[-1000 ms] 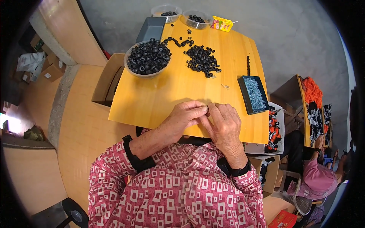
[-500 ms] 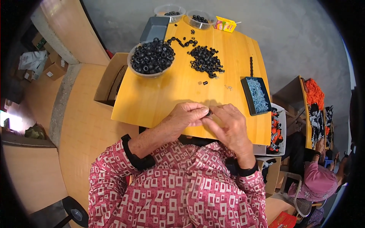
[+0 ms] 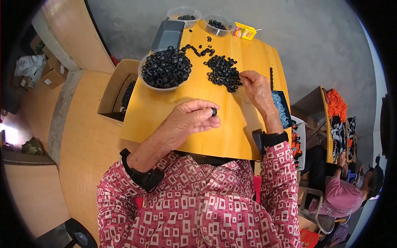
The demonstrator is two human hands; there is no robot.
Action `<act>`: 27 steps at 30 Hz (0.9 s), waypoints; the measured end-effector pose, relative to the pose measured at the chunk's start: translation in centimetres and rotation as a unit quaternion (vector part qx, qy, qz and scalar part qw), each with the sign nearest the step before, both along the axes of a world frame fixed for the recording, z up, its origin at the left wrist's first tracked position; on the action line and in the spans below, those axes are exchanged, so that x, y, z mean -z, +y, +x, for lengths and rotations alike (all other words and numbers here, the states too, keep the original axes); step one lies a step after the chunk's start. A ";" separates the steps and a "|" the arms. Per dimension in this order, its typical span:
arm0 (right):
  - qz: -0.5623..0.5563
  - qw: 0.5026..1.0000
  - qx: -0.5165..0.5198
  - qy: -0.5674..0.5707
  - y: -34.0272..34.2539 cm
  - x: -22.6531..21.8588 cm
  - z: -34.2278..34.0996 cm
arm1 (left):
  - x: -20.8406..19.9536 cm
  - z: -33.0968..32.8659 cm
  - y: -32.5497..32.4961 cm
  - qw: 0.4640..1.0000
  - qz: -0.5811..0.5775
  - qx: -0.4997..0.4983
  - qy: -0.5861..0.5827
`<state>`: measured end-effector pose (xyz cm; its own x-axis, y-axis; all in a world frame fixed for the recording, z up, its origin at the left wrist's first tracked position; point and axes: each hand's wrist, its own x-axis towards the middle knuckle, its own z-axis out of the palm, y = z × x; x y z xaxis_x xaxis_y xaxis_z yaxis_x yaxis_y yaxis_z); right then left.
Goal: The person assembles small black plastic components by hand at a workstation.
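My left hand (image 3: 194, 117) is closed over the near part of the yellow table, pinching a small round black plastic piece (image 3: 214, 111) between thumb and forefinger. My right hand (image 3: 257, 84) reaches farther out, to the right edge of a loose pile of small black plastic parts (image 3: 221, 70). Its thumb and fingertips are pressed together there, and whatever they grip is too small to make out. Left of the pile stands a clear round tub (image 3: 159, 87) heaped with larger black pieces. Behind my right wrist, a dark tray (image 3: 286, 101) of pale blue bits is partly hidden.
At the far edge stand two clear tubs (image 3: 182, 22) with black parts, an empty grey tray (image 3: 168, 35) and a yellow carton (image 3: 244, 31). Black pieces trail between tub and pile. A cardboard box (image 3: 111, 93) sits left of the table. Another person (image 3: 341, 194) works at far right.
My hands were together near the table's front edge. The right has moved away, out to the pile; the left keeps the black piece and has shifted slightly left.
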<state>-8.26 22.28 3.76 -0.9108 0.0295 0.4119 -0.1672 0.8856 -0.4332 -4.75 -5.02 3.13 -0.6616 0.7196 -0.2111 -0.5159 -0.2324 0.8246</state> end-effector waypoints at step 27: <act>0.111 0.990 0.011 -0.080 -0.1 2.5 0.4 | 0.5 0.5 1.1 0.997 0.050 -0.033 -0.043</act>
<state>-7.84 22.23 1.23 -0.9652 -0.0252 0.2603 -0.0916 0.9649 -0.2461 -4.20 -3.93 2.67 -0.6907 0.6957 -0.1974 -0.5642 -0.3476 0.7489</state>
